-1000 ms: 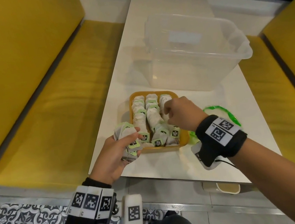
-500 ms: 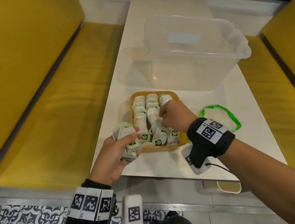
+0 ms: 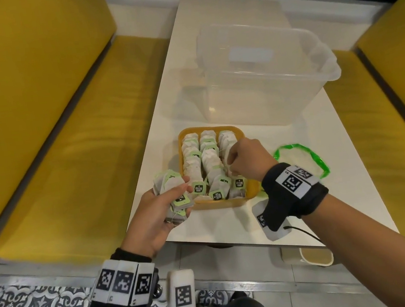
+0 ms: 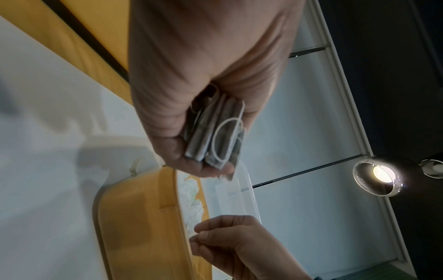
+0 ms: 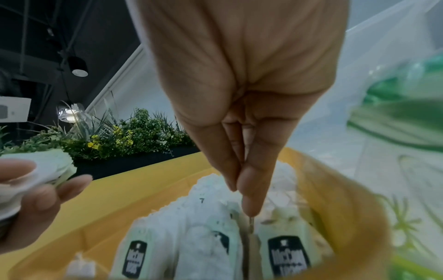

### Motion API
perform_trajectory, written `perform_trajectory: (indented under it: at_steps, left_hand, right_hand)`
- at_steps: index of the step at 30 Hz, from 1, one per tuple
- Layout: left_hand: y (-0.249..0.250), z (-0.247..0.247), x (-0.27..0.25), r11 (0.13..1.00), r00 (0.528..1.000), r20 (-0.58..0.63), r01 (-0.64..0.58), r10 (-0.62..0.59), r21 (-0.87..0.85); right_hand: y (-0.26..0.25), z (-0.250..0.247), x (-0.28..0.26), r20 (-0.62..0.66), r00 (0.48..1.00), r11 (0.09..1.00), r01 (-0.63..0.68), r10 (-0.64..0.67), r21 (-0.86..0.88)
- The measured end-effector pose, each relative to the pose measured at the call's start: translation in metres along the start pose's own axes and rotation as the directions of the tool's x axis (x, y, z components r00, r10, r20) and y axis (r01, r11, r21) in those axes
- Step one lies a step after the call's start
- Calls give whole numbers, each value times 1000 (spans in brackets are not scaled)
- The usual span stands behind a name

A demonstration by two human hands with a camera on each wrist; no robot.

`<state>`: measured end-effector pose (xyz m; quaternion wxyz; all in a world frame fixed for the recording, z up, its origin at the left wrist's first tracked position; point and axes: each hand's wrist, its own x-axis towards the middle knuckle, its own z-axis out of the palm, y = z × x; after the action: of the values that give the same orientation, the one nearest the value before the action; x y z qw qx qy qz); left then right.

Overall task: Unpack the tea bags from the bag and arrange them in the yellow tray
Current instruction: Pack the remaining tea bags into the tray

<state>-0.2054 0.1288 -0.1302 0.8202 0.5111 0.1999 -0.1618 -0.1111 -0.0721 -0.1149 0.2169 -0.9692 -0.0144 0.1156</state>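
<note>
The yellow tray [image 3: 251, 190] sits on the white table and holds three rows of white tea bags [image 3: 192, 162] with green tags. My left hand [image 3: 176, 196] hovers at the tray's near left corner. It grips a stack of tea bags [image 3: 168, 185], seen edge-on [image 4: 215, 132] in the left wrist view. My right hand [image 3: 231, 169] is over the right row, its fingertips [image 5: 246, 199] pinched on the top edge of a tea bag [image 5: 251, 225] standing in that row. The green-rimmed plastic bag [image 3: 299, 163] lies right of the tray, behind my right wrist.
A large clear plastic bin [image 3: 263, 74] stands on the table just beyond the tray. Yellow benches [image 3: 65, 146] run along both sides of the table. The table's near edge [image 3: 234, 240] is just below my hands.
My right hand has shifted from the far part of the right row toward its near part, fingers still pinched. The left hand with its stack has stayed put.
</note>
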Motion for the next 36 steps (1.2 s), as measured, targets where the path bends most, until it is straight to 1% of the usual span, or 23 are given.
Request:
perform_trajectory:
  at_steps: [1,3,4,6,10,12,13,14,16,17,19,20,21,22,24,25,26,28,30,32,36]
  left_hand:
    - [0,0,0,1000,1000,-1,0,0,-1]
    - [0,0,-1,1000,1000,-5,5,-5,-2]
    - [0,1,-1,1000,1000,-5,9,-9,-1]
    - [0,3,-2,1000,1000,-3,15,-15,6]
    - [0,2,-4,1000,1000,-14,10,-9,6]
    - [1,1,-5,1000,1000,-29,10,-10,-10]
    - [1,0,-6,1000,999,-39,13,-14,-26]
    - [2,-1,-6,999,998,-52,19,-21,-47]
    - [4,-2,-7,994,996,-75,43,-51,-104]
    - [5,-1,-7,989,994,-80,58,-70,-139]
    - [7,4,-6,974,992,-70,87,-104,-211]
    - [8,8,-5,967,992,-58,99,-116,-233]
    - [9,12,-4,965,991,-45,109,-123,-239]
    - [9,17,-3,966,992,-32,115,-126,-232]
    - [10,28,-1,974,992,-12,118,-122,-196]
    - [10,34,0,978,993,-5,115,-117,-175]
    - [10,38,0,982,994,2,111,-112,-153]
    - [8,46,1,988,994,20,108,-106,-111]
    - [5,51,2,991,993,33,115,-113,-73]
    - [1,52,3,991,992,22,123,-122,-53]
    - [-6,51,4,992,994,-37,100,-102,-73]
  right_hand:
    - [1,0,-1,2,1000,1000,-7,7,-19]
    - [0,4,-4,61,998,999,-17,20,-40]
    - [-2,8,-5,94,995,999,-16,19,-34]
    - [-6,12,-7,115,993,1000,2,-2,2]
    - [-8,2,-8,88,996,997,-6,0,73]
    - [1,-9,-8,60,998,993,-37,30,115]
    - [8,-15,-9,40,998,983,-61,55,175]
    - [14,-21,-12,21,996,957,-90,88,277]
    - [25,-35,-26,-25,988,849,-116,150,515]
    - [29,-41,-37,-53,985,793,-99,163,601]
    - [35,-51,-58,-79,988,727,-44,135,685]
    - [36,-51,-68,-82,992,740,-13,93,673]
    - [35,-47,-76,-86,996,785,27,33,619]
    - [35,-40,-81,-81,996,853,71,-34,517]
    - [33,-18,-87,-21,987,959,158,-157,236]
    - [32,-7,-87,33,979,976,197,-200,91]
    - [30,2,-85,79,973,975,221,-219,-16]
    - [28,13,-80,115,966,960,247,-233,-129]
    - [27,15,-76,140,965,958,243,-223,-151]
    - [27,13,-72,149,965,967,232,-216,-106]
    - [35,8,-65,127,971,973,183,-200,139]
